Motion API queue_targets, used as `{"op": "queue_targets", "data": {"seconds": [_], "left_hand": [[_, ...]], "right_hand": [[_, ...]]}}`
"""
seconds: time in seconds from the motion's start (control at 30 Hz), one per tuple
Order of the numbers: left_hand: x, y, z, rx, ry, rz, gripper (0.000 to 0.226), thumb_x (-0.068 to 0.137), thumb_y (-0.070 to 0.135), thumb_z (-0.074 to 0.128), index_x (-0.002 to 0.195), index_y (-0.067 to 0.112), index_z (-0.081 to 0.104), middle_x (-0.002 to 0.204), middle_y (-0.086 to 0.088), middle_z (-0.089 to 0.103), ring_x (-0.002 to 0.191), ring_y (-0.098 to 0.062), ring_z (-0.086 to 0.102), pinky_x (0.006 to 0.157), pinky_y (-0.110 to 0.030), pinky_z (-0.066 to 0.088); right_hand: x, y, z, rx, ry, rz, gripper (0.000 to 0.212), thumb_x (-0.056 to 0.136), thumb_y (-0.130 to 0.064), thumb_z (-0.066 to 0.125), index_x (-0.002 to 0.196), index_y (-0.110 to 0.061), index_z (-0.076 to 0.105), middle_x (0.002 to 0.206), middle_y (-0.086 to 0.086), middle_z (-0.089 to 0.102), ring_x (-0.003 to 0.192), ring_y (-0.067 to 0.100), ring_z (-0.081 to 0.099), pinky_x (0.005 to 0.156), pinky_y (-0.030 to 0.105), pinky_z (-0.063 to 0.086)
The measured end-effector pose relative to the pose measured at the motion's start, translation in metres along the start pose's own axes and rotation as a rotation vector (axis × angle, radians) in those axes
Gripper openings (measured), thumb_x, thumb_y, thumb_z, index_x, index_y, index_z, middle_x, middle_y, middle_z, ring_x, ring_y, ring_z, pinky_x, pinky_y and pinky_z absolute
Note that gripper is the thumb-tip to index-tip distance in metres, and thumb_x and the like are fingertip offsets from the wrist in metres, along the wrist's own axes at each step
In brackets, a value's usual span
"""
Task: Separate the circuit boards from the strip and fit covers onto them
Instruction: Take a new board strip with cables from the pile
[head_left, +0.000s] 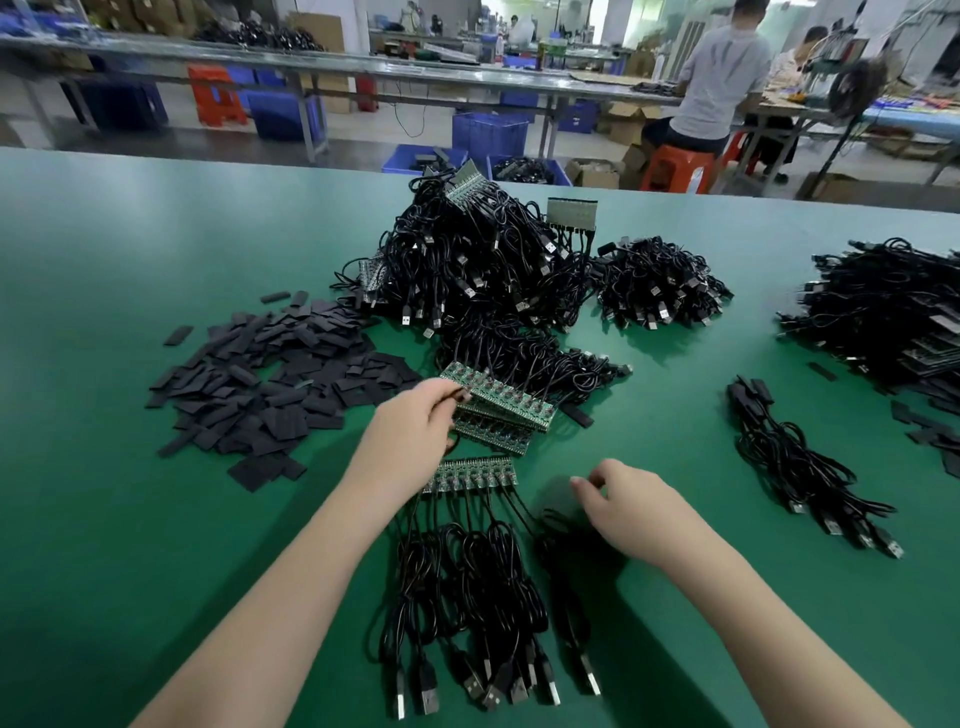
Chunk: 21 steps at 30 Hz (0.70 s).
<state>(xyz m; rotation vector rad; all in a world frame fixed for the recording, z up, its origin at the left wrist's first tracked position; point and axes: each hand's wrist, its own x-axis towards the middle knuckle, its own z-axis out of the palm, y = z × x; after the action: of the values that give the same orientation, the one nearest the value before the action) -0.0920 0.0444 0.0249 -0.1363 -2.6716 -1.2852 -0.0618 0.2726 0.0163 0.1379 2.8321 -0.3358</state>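
Note:
A strip of green circuit boards (475, 475) lies on the green table in front of me, its black USB cables (467, 597) trailing toward me. Just beyond it is a stack of more board strips (511, 410). My left hand (415, 423) reaches to the stack's left end and pinches the near corner of the top strip. My right hand (621, 501) hovers to the right of the near strip with loosely curled fingers, holding nothing. A heap of flat black covers (270, 379) lies to the left.
A tall tangle of cabled strips (483, 260) rises behind the stack, with a smaller bundle (660, 283) to its right. Cable bundles (810, 462) and a pile of cabled boards (893, 306) lie at the right. Beyond the table edge are benches, blue crates and seated people.

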Motion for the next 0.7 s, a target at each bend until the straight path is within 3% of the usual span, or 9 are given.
{"op": "queue_targets", "data": {"seconds": [0.07,0.13,0.2,0.27,0.37,0.47,0.53,0.6,0.7], "left_hand": [[0.000,-0.002,-0.005,0.139,0.110,0.034,0.027,0.105,0.022,0.040,0.122,0.019,0.060,0.090,0.002,0.060,0.071,-0.011,0.063,0.056,-0.024,0.050],[-0.003,-0.005,-0.002,0.328,0.190,0.119,0.028,0.104,0.027,0.039,0.123,0.025,0.060,0.093,0.006,0.056,0.067,-0.011,0.056,0.053,-0.030,0.047],[-0.006,-0.011,0.006,0.425,0.138,0.166,0.028,0.102,0.029,0.042,0.121,0.029,0.062,0.096,0.009,0.055,0.067,-0.008,0.052,0.048,-0.024,0.042],[-0.010,-0.019,0.017,0.490,-0.009,0.136,0.029,0.100,0.033,0.043,0.123,0.035,0.061,0.109,0.011,0.059,0.085,-0.007,0.055,0.057,-0.023,0.046],[-0.013,-0.029,0.024,0.492,-0.151,0.066,0.032,0.093,0.047,0.047,0.122,0.041,0.061,0.120,0.015,0.057,0.107,-0.009,0.054,0.079,-0.028,0.048],[0.001,-0.034,0.013,0.294,-0.013,0.034,0.030,0.094,0.047,0.050,0.116,0.036,0.067,0.111,0.012,0.061,0.081,-0.003,0.057,0.064,-0.023,0.045],[0.025,-0.044,-0.003,0.370,0.135,0.032,0.028,0.096,0.034,0.052,0.119,0.027,0.067,0.113,0.002,0.065,0.069,-0.006,0.057,0.057,-0.024,0.048],[0.053,-0.058,-0.022,0.555,0.163,-0.050,0.036,0.097,0.025,0.052,0.132,0.020,0.058,0.124,-0.007,0.060,0.092,-0.020,0.061,0.073,-0.034,0.053],[0.085,-0.073,-0.045,0.795,-0.055,-0.240,0.044,0.101,0.027,0.047,0.142,0.014,0.041,0.140,-0.012,0.046,0.123,-0.033,0.048,0.092,-0.046,0.047]], "right_hand": [[-0.002,-0.006,-0.005,0.142,-0.100,-0.059,0.034,0.102,-0.048,0.040,0.102,-0.018,0.056,0.091,0.004,0.070,0.073,0.020,0.069,0.067,0.027,0.050],[-0.004,-0.014,-0.006,0.186,-0.101,-0.078,0.031,0.101,-0.049,0.041,0.098,-0.022,0.055,0.080,0.000,0.068,0.057,0.015,0.068,0.058,0.024,0.047],[-0.001,-0.021,-0.001,0.053,0.069,-0.063,0.032,0.100,-0.051,0.042,0.104,-0.023,0.056,0.090,-0.001,0.067,0.070,0.020,0.066,0.064,0.027,0.046],[0.002,-0.029,0.006,0.016,0.243,-0.114,0.032,0.098,-0.052,0.045,0.115,-0.026,0.053,0.102,-0.004,0.065,0.084,0.021,0.059,0.067,0.030,0.044],[0.012,-0.038,0.017,0.277,0.218,-0.355,0.040,0.095,-0.046,0.057,0.131,-0.031,0.049,0.119,-0.009,0.055,0.100,0.012,0.055,0.083,0.030,0.045],[0.026,-0.034,0.030,0.340,0.204,-0.501,0.034,0.093,-0.037,0.064,0.126,-0.029,0.061,0.122,-0.010,0.058,0.111,0.006,0.054,0.097,0.024,0.042],[0.031,-0.028,0.038,0.429,0.272,-0.511,0.020,0.090,-0.033,0.070,0.110,-0.028,0.072,0.106,-0.013,0.065,0.097,0.001,0.057,0.088,0.021,0.045],[0.034,-0.023,0.043,0.544,0.306,-0.488,0.010,0.086,-0.028,0.075,0.096,-0.031,0.075,0.092,-0.018,0.067,0.086,-0.002,0.059,0.077,0.017,0.046],[0.035,-0.020,0.045,0.609,0.327,-0.476,0.011,0.084,-0.026,0.077,0.087,-0.036,0.075,0.086,-0.019,0.069,0.085,-0.002,0.061,0.074,0.008,0.044]]}}
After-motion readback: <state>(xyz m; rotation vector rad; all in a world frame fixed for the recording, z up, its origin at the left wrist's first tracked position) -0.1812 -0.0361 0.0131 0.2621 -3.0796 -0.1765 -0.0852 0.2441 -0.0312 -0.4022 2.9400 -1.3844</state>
